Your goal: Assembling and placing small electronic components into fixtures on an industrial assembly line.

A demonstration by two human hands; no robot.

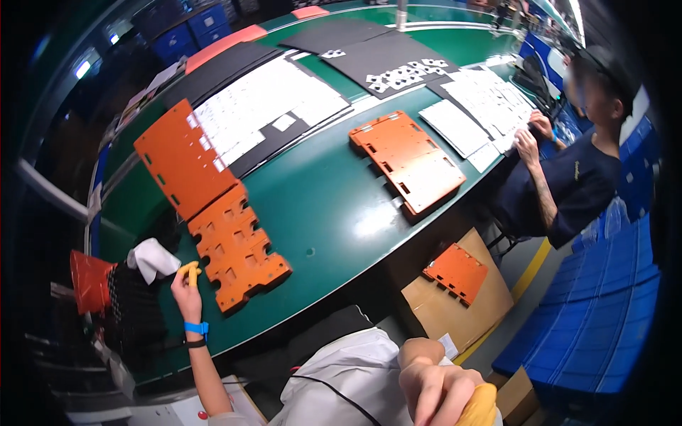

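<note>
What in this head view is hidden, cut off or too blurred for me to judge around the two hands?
- Right hand: close to the lens and blurred; the yellow thing it grips is cut by the lower edge.
- Left hand: its small yellow piece is too small to identify.
- Orange perforated plastic plate: its holes' detail is unclear.
- Dark mesh item at left: lost in shadow near the rim.

On the green oval worktable, an orange perforated plastic plate lies near left, a plain orange plastic panel touching its far end. Right of them lies a second orange plate stack. A white cloth lies left of the perforated plate, the left hand between them.
</note>
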